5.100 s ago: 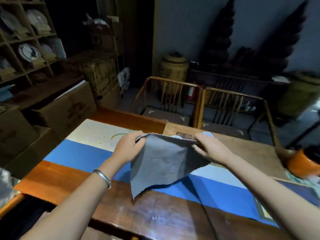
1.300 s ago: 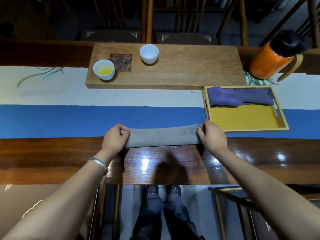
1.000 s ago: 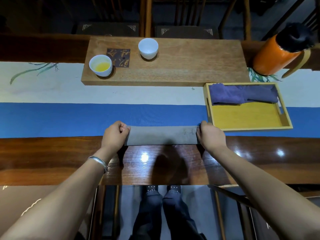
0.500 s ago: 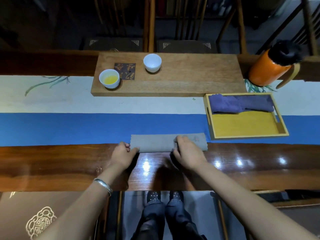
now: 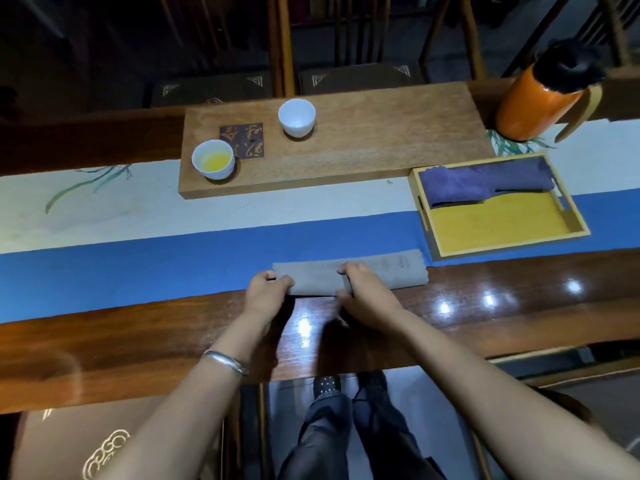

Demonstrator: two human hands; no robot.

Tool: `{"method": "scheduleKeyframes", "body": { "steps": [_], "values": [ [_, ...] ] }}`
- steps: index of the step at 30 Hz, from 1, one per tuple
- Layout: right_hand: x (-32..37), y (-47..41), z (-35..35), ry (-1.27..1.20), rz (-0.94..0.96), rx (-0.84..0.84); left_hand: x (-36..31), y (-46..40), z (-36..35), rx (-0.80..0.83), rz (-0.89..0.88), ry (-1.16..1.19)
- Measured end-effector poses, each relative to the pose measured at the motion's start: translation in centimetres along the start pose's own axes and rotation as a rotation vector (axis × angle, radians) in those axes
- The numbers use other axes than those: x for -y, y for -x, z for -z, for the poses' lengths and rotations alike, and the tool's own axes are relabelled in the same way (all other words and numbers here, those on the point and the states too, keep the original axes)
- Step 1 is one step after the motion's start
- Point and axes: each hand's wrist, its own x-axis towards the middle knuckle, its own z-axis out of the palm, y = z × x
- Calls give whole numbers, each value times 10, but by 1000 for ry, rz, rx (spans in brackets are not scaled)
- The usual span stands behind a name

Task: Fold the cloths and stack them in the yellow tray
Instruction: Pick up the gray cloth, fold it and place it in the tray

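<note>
Both hands work the grey cloth (image 5: 353,275), which lies as a long narrow strip across the near edge of the blue runner (image 5: 138,268) and the polished wooden table (image 5: 138,334). Left hand (image 5: 265,296) pinches the strip's left end, thumb and fingers curled onto the fabric. Right hand (image 5: 363,296) grips the strip about midway, fingers curled over its far edge, leaving the right half free and flat. From that grip, the likely step in hand is folding the strip across its length, one half over the other.

Just beyond the cloth's right end, nearly touching it, sits the yellow tray (image 5: 505,242). A purple cloth (image 5: 485,183) already lies folded along the tray's far side; the near part of the tray floor shows bare yellow. So one cloth appears done, and the grey one is part-folded and not yet in the tray. No further unfolded cloths are in view.

Farther from the cloth, a wooden board (image 5: 381,147) carries a cup of yellow liquid (image 5: 213,159) and an empty white cup (image 5: 296,117). Beyond the tray stands an orange flask (image 5: 536,105).
</note>
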Motion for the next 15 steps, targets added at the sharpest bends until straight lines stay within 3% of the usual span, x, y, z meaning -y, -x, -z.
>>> {"method": "scheduleKeyframes", "body": {
  "steps": [7,11,15],
  "values": [
    [-1,22,6,-280,9,-67,-32,20,-19,71,-297,-273],
    [5,30,2,-379,-30,-229,-49,25,-51,191,-425,-441],
    [2,28,12,-506,-203,-398,-60,34,-81,293,-450,-446]
  ]
}}
